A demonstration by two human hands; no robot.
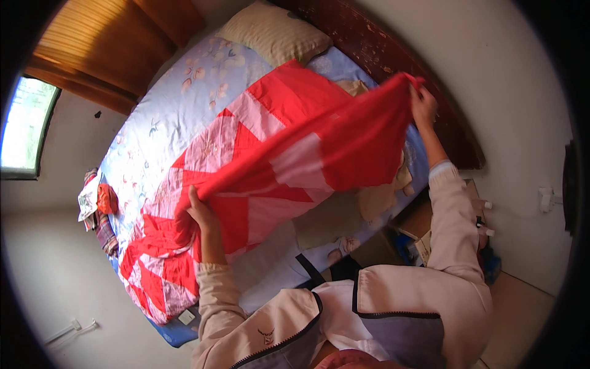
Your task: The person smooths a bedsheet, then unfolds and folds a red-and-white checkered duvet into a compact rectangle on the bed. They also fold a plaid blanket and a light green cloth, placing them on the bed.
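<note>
A red and pink patchwork quilt cover (295, 157) spreads over the bed, and its near part is lifted off the mattress between my hands. My left hand (203, 217) grips its edge near the middle of the view. At the upper right, my right hand (423, 105) pinches a raised corner close to the headboard. Beneath the lifted cloth lies a blue floral bedsheet (184, 92). A tan cloth (375, 203) and a grayish flat cloth (322, 226) show below the hanging edge. The quilt's far left end is bunched and wrinkled.
A striped beige pillow (276, 32) rests at the bed's head, against a dark red wooden headboard (382, 50). Orange-brown curtains (110, 46) hang beyond the far side. Folded plaid cloth (107, 235) and an orange bag (107, 199) lie at the far-left edge. Boxes (421, 244) stand beside the bed.
</note>
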